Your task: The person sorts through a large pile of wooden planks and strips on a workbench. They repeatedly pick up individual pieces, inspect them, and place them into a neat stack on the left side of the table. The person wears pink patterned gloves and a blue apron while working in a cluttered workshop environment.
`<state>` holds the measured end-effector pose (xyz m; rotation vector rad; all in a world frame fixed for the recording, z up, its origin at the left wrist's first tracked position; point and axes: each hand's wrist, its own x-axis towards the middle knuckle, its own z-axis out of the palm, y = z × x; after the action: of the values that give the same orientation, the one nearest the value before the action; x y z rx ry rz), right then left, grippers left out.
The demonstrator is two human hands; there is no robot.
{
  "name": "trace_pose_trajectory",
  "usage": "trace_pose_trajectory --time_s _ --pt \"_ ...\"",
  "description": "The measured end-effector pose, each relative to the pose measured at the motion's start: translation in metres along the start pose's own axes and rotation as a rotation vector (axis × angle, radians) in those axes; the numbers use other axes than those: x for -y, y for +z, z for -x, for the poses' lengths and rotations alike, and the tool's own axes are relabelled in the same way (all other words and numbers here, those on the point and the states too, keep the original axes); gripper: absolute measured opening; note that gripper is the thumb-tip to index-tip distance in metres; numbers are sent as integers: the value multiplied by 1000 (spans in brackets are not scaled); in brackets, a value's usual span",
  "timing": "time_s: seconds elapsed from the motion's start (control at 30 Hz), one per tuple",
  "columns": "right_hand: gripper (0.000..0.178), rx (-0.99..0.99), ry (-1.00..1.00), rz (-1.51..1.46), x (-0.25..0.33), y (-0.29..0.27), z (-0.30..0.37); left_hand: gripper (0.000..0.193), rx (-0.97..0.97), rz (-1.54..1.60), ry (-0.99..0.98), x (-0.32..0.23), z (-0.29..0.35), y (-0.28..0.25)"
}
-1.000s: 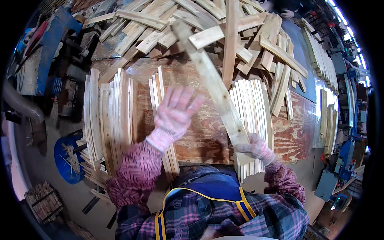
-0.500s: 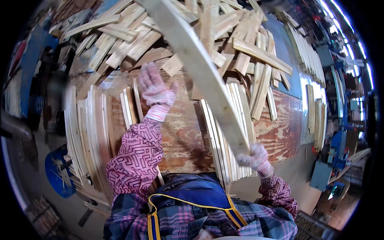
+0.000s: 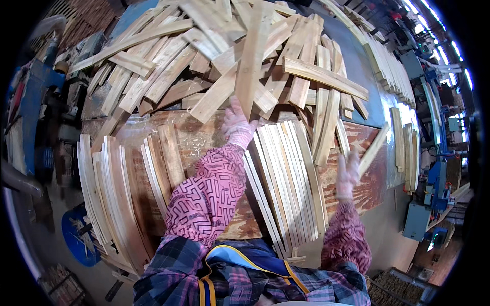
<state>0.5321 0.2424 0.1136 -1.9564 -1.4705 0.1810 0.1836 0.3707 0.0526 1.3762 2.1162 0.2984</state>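
My left hand (image 3: 238, 124), in a pale pink glove, reaches over the middle of the table to the lower end of a long wooden plank (image 3: 253, 56). Its fingers are stretched out along the plank's left edge, and the thumb is apart. My right hand (image 3: 347, 178), gloved too and a little blurred, is raised with fingers spread at the right side. Just beside it a short-looking wood strip (image 3: 375, 147) slants up to the right; whether they touch I cannot tell. Between my forearms a row of planks (image 3: 286, 173) stands side by side.
A jumbled heap of planks (image 3: 168, 76) covers the far side of the table (image 3: 199, 133). More rows stand at left (image 3: 115, 183) and beside my left sleeve (image 3: 166, 158). A blue bin (image 3: 76, 239) sits lower left; stacked boards (image 3: 390, 71) and machines (image 3: 416, 222) line the right.
The long plank my right hand held up across the view has left its grip; a strip now lies beside that hand. My left hand has moved right, to the heap's near edge.
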Motion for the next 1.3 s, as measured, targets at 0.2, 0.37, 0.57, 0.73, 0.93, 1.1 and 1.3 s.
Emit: trace_pose_trajectory --time_s 0.2,0.37,0.57,0.73,0.93,1.1,1.3 --pt "64 422 201 -563 206 179 -84 101 -37 376 229 74 41 -61" --pt "71 296 139 -38 288 297 -115 94 -236 647 75 215 142 -126" --pt "36 379 68 -698 267 260 -61 82 -115 650 -350 392 287 -79" --pt "46 651 161 -917 211 192 131 87 185 289 -240 437 303 -18" --pt "49 881 190 -190 165 234 281 127 -48 -223 -383 266 266 -46" --pt "51 1026 108 56 210 215 265 122 72 -315 -452 246 256 -41" --pt "62 1393 55 -336 267 225 266 119 30 206 -375 315 243 -72"
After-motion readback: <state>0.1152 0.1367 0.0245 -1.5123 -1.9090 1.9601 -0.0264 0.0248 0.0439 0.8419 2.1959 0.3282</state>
